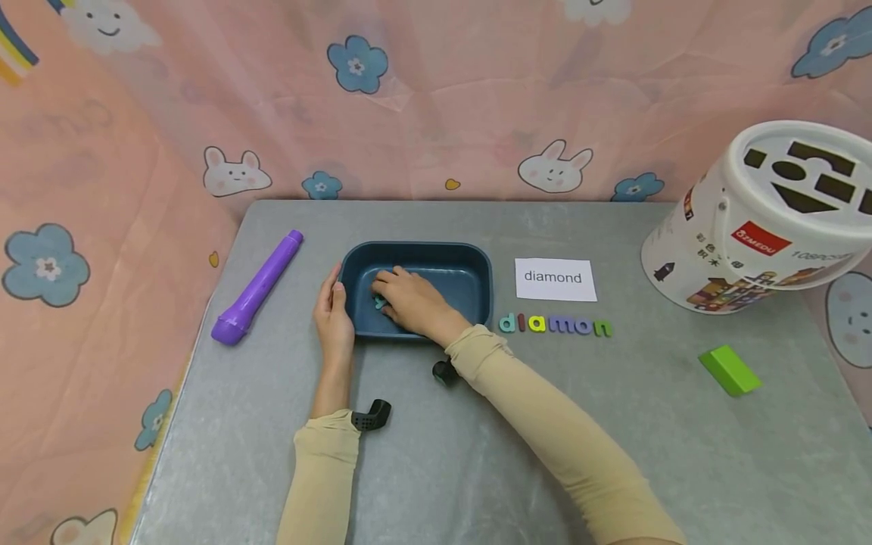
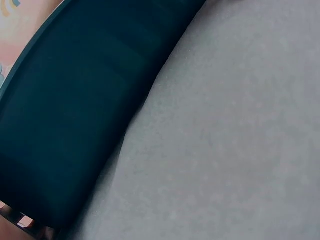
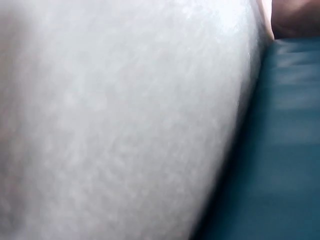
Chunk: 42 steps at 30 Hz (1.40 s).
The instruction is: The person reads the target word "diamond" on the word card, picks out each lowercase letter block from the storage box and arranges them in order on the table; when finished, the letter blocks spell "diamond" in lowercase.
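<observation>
A dark blue tray (image 1: pixel 463 284) stands on the grey table, its outer wall filling much of the left wrist view. My left hand (image 1: pixel 335 322) rests against the tray's left end, fingers fairly straight along the outside and thumb near the rim. Inside the tray, my right hand (image 1: pixel 415 303) reaches to the left part with bent fingers. Between its thumb and fingertips shows a small teal letter (image 1: pixel 378 302), partly hidden by the hand. Right of the tray, coloured letters (image 1: pixel 561 325) lie in a row reading "diamon", below a white card (image 1: pixel 555 279) printed "diamond".
A purple toy microphone (image 1: pixel 259 288) lies at the table's left. On the right stand a large white bucket (image 1: pixel 742 235) with a shape-slotted lid and, nearer, a green block (image 1: pixel 730 369). A pink patterned cloth (image 1: pixel 436 98) hangs behind the table.
</observation>
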{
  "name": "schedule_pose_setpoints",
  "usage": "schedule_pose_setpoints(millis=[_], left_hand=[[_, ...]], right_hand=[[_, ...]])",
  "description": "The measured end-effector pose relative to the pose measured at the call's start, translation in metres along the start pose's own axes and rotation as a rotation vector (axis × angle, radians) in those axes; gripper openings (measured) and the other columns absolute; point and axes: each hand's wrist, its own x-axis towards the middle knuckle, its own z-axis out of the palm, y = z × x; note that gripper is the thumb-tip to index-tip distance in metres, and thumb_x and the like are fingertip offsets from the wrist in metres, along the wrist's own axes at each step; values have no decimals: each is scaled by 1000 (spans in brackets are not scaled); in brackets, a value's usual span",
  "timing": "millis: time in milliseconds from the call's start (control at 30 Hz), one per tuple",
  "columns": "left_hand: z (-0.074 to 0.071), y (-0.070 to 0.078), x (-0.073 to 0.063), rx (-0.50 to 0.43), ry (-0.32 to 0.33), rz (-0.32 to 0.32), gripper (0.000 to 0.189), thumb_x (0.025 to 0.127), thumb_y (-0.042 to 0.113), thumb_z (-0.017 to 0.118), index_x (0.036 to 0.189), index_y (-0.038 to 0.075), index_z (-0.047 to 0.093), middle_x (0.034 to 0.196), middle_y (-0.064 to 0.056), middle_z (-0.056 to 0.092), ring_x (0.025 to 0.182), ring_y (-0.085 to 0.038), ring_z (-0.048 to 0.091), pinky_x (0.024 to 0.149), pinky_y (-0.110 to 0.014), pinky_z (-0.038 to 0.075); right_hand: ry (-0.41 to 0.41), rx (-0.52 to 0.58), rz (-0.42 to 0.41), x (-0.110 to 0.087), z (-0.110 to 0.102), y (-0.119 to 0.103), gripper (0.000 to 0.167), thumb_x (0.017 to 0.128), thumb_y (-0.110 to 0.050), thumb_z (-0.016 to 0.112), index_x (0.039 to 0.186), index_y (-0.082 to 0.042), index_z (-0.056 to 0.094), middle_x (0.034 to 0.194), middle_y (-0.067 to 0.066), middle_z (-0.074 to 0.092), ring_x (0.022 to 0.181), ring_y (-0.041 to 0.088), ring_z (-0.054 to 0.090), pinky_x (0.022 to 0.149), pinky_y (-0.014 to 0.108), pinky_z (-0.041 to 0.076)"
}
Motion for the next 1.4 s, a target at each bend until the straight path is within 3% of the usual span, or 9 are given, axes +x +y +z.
schedule_pose_setpoints(millis=[133, 333, 500, 700, 833, 967, 1167, 1267, 1400], left_hand=[[1, 0, 0, -2, 12, 2, 44, 116, 20, 43, 156, 7, 53, 167, -11, 45, 159, -26, 34, 131, -43, 28], [1, -2, 1, 3, 21, 6, 43, 116, 20, 43, 156, 8, 53, 167, -10, 46, 159, -24, 34, 131, -41, 29], [1, -2, 2, 0, 23, 14, 43, 115, 18, 43, 155, 5, 53, 167, -13, 45, 159, -26, 34, 132, -43, 27], [1, 0, 1, 10, 29, 0, 43, 115, 17, 44, 155, 7, 54, 166, -12, 46, 159, -26, 35, 132, -42, 27], [1, 1, 0, 23, 27, -7, 43, 115, 19, 43, 156, 8, 54, 167, -12, 45, 159, -26, 34, 131, -43, 28], [1, 0, 0, 23, 23, -7, 43, 115, 19, 43, 156, 8, 53, 167, -11, 45, 160, -26, 33, 132, -42, 27], [1, 0, 1, 22, 22, -6, 44, 115, 21, 44, 156, 9, 53, 167, -10, 46, 160, -24, 33, 132, -41, 26], [2, 0, 0, 19, 28, -6, 44, 115, 22, 45, 155, 8, 54, 166, -10, 47, 160, -24, 33, 132, -41, 26], [3, 0, 0, 9, 32, 6, 44, 115, 21, 45, 155, 7, 54, 166, -11, 47, 160, -25, 33, 132, -42, 26]], right_hand=[[28, 68, -10, -6, -2, 3, 18, 102, -13, 72, 118, -5, 74, 114, 9, 67, 102, 25, 67, 89, 36, 59], [-2, 149, 46, -17, -7, 8, 26, 109, -20, 62, 128, -4, 72, 122, 14, 68, 104, 25, 72, 91, 35, 60], [34, 187, 34, -29, -12, 12, 26, 109, -8, 58, 132, -5, 69, 124, 14, 73, 102, 24, 73, 86, 35, 61], [111, 292, 15, -53, -21, 27, 27, 106, -2, 60, 130, -8, 72, 121, 12, 74, 86, 18, 63, 75, 32, 53], [253, 378, -4, -77, -36, 39, 26, 102, 4, 64, 125, -4, 73, 119, 15, 75, 85, 22, 65, 74, 35, 57], [378, 422, 48, -109, -50, 55, 34, 95, 8, 73, 127, -3, 71, 117, 16, 74, 91, 27, 73, 80, 40, 63], [539, 366, 155, -161, -67, 84, 41, 86, 8, 83, 125, 2, 72, 106, 18, 78, 87, 30, 75, 79, 45, 64], [568, 308, 210, -187, -73, 100, 38, 83, 4, 87, 118, 2, 73, 101, 17, 76, 86, 28, 72, 76, 33, 60], [551, 253, 281, -220, -79, 121, 35, 80, 0, 91, 111, 1, 74, 103, 14, 70, 90, 23, 61, 76, 14, 43]])
